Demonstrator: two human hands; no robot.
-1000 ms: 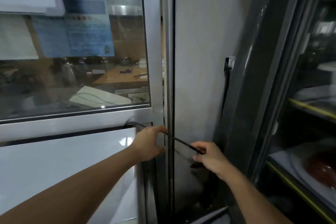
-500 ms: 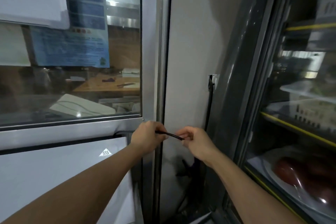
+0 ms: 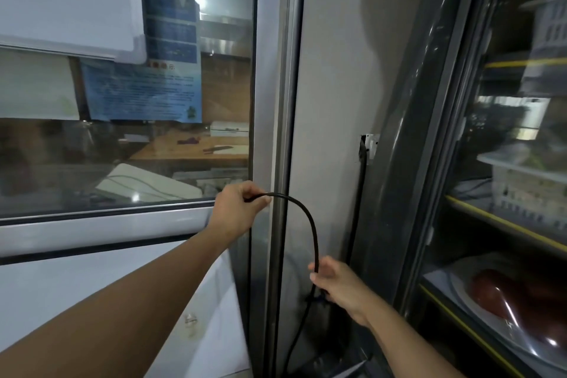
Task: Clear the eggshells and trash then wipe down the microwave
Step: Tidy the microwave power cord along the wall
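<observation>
A black power cable arcs between my two hands in front of a metal window post. My left hand pinches the cable's upper end beside the post. Lower down, my right hand grips the same cable, which drops on toward the floor. A white appliance top, probably the microwave, lies under my left forearm. No eggshells or trash are in view.
A glass window with a whiteboard and blue notice fills the left. A wall socket with a second black cord sits on the grey wall. A glass-door fridge with food shelves stands at the right.
My right hand has slid down the cable away from my left hand, so the short straight stretch has become a long downward arc. The camera has tilted up slightly.
</observation>
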